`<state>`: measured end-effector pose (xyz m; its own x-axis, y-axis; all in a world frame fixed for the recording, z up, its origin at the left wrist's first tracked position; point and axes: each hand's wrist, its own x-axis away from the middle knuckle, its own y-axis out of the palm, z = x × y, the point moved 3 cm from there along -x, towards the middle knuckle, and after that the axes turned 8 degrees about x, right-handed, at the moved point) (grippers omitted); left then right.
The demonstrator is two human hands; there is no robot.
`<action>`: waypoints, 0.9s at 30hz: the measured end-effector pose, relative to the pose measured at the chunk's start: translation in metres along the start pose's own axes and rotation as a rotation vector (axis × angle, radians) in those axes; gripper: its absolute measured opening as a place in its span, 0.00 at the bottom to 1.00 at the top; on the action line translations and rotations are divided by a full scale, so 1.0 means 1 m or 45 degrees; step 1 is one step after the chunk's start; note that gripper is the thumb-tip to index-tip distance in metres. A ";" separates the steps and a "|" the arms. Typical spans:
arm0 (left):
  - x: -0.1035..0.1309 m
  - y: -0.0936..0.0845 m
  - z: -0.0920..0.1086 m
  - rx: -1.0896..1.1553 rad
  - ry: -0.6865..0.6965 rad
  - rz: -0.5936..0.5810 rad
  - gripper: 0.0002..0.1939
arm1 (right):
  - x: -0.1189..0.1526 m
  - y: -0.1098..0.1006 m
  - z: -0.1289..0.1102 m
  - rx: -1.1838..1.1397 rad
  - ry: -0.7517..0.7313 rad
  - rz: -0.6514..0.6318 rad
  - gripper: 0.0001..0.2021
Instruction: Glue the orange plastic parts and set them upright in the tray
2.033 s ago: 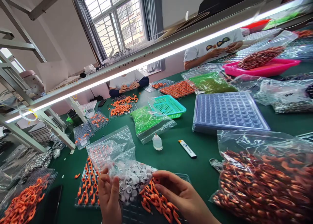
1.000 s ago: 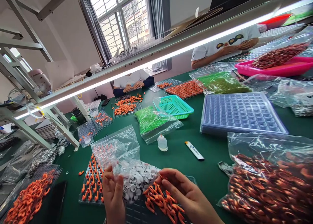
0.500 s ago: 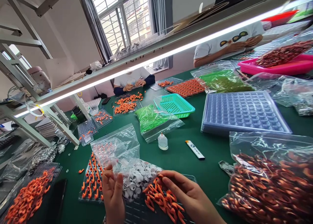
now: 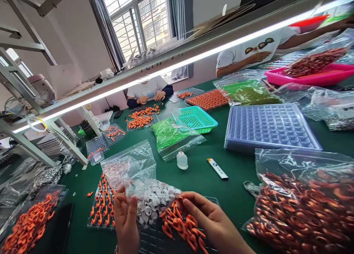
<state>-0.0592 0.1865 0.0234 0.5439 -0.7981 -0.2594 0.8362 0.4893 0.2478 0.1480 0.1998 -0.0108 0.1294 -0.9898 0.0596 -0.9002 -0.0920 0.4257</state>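
A clear plastic bag full of small white ring-shaped pieces is gripped by my left hand with the thumb up, its fingers partly hidden by film. At the bag's right end, the fingertips of my right hand pinch a small orange piece, mostly covered by the fingers; whether they also touch the bag I cannot tell. Below lies a heap of orange hook-shaped pieces on a clear tray. Behind my left hand, another tray carries rows of similar orange pieces, partly under an opened clear bag.
A large bag of coppery-orange pieces lies at right, below stacked clear trays. A small white bottle, a lighter, a bag of green bits and a turquoise basket stand ahead. Two people work across the table.
The view has shifted slightly. My hands keep nearly the same pose on the bag and the orange piece. The person at upper right has stretched one arm out to the right.
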 end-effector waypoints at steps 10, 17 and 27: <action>0.000 -0.002 -0.002 0.031 -0.008 -0.014 0.24 | -0.007 -0.005 0.007 0.022 -0.026 -0.071 0.19; 0.001 0.001 0.002 -0.011 -0.001 -0.018 0.24 | -0.004 -0.004 0.005 0.018 -0.035 -0.079 0.19; 0.000 0.002 0.003 -0.074 0.013 -0.020 0.25 | -0.011 -0.009 0.016 0.011 -0.033 -0.147 0.18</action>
<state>-0.0576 0.1869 0.0266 0.5308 -0.8025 -0.2726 0.8474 0.4962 0.1891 0.1478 0.2097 -0.0294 0.2216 -0.9750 -0.0127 -0.8835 -0.2063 0.4205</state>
